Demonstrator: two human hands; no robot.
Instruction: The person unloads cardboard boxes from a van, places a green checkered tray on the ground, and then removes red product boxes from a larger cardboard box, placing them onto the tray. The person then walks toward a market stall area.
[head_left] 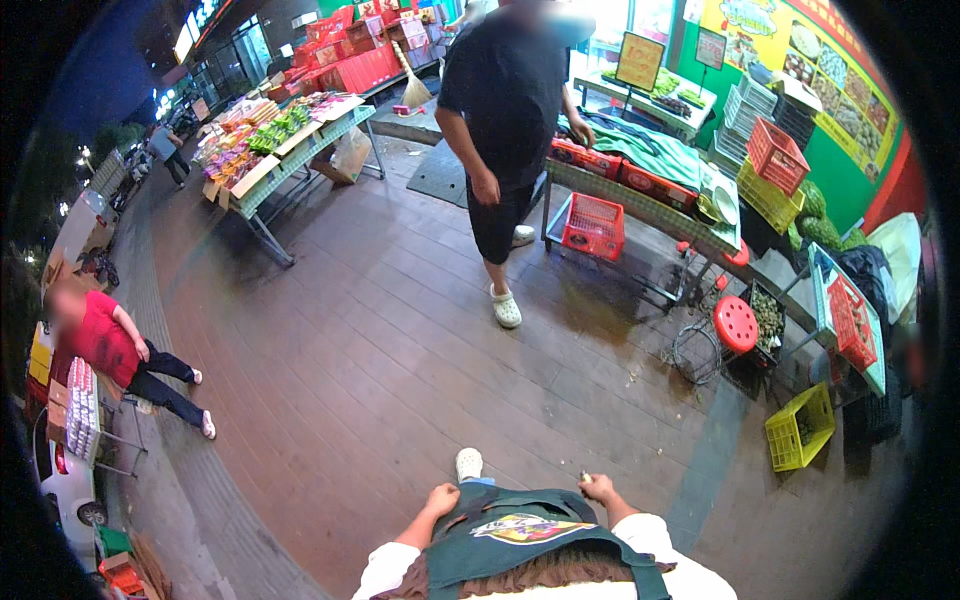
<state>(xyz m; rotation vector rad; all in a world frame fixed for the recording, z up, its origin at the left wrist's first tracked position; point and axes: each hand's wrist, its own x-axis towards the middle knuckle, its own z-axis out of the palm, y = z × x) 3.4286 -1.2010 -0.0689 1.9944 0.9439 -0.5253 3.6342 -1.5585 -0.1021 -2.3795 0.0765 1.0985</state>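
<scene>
My left hand (441,499) hangs beside my dark green apron (520,530), its fingers curled closed; whatever may be inside them is hidden. On the apron's other side, my right hand (598,488) is closed around a small thing (584,478) with a pale part and a dark tip, too small to name. Both hands are above the brown paved floor, away from the tables. One white clog (468,464) of mine shows between them.
A person in dark clothes (510,110) stands ahead, by a produce table (640,190) with red crates. A red stool (736,324) and a yellow crate (800,427) stand at right. A goods table (275,145) is at far left; a person in red (105,335) is at left.
</scene>
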